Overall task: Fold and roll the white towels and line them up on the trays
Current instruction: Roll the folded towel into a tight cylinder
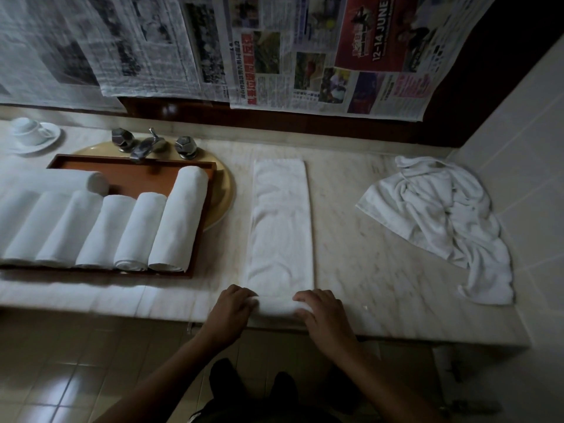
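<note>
Curled fingers (242, 296) of the left hand (232, 305) and the right hand (325, 311) close narrowly over the small roll started at the near end of the folded towel (280, 221). It lies flat on the marble counter (360, 227). To its left, rolled towels (171, 221) line a brown tray (134, 177). A crumpled towel (442, 215) lies well apart, to the right.

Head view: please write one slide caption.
Left hand and right hand roll the folded towel on the counter, beside a tray of rolled towels.
</note>
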`<state>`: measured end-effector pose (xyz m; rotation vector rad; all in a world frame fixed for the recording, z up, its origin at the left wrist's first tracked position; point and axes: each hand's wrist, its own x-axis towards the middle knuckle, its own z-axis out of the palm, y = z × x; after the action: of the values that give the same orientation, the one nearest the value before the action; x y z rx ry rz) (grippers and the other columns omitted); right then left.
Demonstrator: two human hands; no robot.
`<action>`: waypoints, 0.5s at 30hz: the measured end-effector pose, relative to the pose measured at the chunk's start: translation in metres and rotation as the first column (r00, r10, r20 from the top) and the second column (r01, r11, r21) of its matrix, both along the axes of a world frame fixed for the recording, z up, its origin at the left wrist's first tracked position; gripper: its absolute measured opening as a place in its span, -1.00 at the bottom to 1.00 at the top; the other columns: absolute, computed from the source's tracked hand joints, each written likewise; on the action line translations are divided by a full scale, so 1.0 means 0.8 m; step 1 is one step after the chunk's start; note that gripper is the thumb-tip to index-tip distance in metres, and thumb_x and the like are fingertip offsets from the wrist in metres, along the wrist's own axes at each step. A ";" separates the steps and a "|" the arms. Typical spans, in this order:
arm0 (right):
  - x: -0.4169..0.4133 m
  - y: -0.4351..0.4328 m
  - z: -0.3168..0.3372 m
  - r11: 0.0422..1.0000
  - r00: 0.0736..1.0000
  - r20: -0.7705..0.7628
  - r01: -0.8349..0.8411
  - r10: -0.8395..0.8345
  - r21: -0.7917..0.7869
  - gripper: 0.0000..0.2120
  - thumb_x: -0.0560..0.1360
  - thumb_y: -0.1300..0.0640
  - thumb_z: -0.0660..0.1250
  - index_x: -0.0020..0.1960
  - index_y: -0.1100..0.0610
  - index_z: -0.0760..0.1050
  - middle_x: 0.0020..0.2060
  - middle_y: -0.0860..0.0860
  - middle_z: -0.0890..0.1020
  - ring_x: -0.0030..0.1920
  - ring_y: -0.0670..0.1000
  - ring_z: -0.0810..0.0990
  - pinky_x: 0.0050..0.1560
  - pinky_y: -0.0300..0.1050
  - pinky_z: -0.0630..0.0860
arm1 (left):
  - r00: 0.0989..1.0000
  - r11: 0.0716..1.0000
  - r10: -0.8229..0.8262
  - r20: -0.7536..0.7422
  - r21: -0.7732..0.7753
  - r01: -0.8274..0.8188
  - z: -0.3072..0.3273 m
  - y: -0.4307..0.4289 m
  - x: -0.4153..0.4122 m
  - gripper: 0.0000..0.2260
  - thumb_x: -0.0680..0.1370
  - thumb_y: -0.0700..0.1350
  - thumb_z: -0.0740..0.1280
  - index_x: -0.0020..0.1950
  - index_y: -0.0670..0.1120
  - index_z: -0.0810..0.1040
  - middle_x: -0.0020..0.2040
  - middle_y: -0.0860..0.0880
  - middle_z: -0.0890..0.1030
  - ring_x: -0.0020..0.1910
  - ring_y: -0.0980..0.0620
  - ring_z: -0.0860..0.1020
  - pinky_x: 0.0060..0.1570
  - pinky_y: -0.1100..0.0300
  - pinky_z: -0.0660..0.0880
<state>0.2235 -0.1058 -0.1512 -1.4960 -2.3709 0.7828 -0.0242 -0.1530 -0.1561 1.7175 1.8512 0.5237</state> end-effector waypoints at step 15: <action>-0.036 0.064 0.004 0.976 0.992 -0.080 0.114 -0.100 0.186 -0.71 0.65 0.08 0.20 0.27 0.05 0.63 0.14 0.00 0.63 0.13 0.07 0.56 0.14 0.05 0.56 | 0.823 0.951 -0.284 -0.493 -0.038 0.306 -0.015 0.013 0.037 -0.29 0.50 0.16 0.39 0.58 -0.09 0.31 0.50 -0.16 0.43 0.45 -0.18 0.44 0.43 -0.11 0.31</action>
<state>0.1945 -0.0545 -0.1480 -1.4774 -2.2227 0.5566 0.0053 -0.1428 -0.1679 2.2765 1.8438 -0.0144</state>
